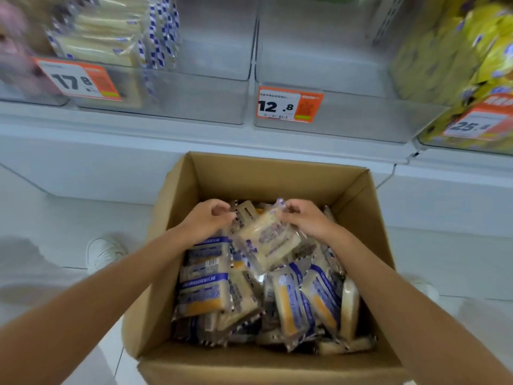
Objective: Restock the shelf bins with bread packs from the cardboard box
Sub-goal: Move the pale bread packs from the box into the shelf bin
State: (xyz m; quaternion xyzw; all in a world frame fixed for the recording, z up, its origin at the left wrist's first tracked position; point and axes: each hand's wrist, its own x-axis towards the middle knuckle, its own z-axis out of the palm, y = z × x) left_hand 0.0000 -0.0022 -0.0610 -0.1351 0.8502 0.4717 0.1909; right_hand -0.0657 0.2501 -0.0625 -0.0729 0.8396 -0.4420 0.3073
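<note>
The right hand (302, 220) pinches the far edge of a bread pack (268, 240) above the cardboard box (277, 176), its long axis running back toward the person; the left hand (211, 218), fingers curled, sits just left of it, grip unclear.

A cardboard box (263, 179) is set on the floor (55, 218), with bread packs (205, 290) heaped in it. Behind it, at 12 o'clock, a shelf (111, 120) is seen. The left bin (194, 98) stands on it at 11 o'clock, the middle bin (347, 118) at 1 o'clock and the right bin (433, 134) at 2 o'clock. A price tag is fixed on each front. A shoe (104, 252) is placed at the box's 9 o'clock.
</note>
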